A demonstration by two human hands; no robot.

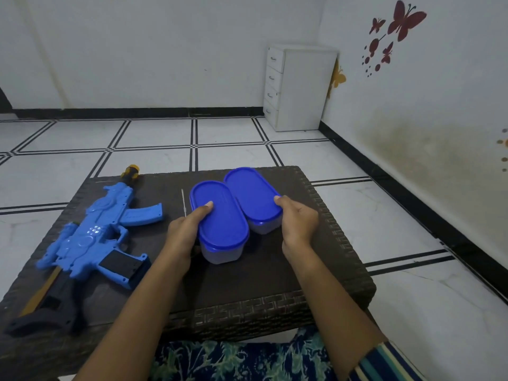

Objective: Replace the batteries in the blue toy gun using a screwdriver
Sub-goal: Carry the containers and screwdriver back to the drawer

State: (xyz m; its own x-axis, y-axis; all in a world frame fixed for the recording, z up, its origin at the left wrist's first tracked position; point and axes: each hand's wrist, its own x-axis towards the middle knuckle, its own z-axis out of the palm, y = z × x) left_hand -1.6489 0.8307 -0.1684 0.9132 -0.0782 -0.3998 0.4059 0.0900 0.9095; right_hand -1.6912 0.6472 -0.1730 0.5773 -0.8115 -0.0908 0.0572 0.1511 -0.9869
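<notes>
The blue toy gun (93,237) lies on its side on the left part of the dark woven table (247,284), its black stock toward me and its yellow-tipped muzzle at the far edge. Two oval clear containers with blue lids stand side by side at the table's middle. My left hand (187,229) grips the nearer, left container (220,224), thumb on the lid. My right hand (297,218) holds the farther, right container (253,196) by its right side. A thin metal rod (183,202) lies just left of the containers. No screwdriver handle or batteries show.
The low table stands on a white tiled floor with black lines. A white drawer cabinet (297,86) stands in the far right corner by a wall with butterfly stickers. My patterned clothing fills the bottom edge.
</notes>
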